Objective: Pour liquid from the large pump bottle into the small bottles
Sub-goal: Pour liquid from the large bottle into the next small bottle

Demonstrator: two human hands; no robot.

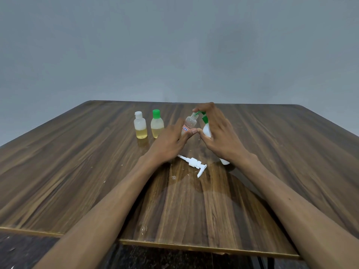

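Note:
My left hand (171,140) holds a small clear bottle (190,122) with a red-and-white label, tilted to the right with its mouth open. My right hand (217,133) grips a white bottle (206,131) with a green spout (202,115). The spout tip sits at the clear bottle's mouth. A white rounded end (225,162) shows under my right wrist, apparently the same bottle's base. The white pump head (194,165) lies on the table in front of my hands. Two small bottles, one white-capped (140,126) and one green-capped (157,125), hold yellowish liquid.
Everything sits on a dark wood-grain table (77,171) before a plain grey wall. The two capped bottles stand upright just left of my left hand. A few small droplets or specks dot the table near the pump head.

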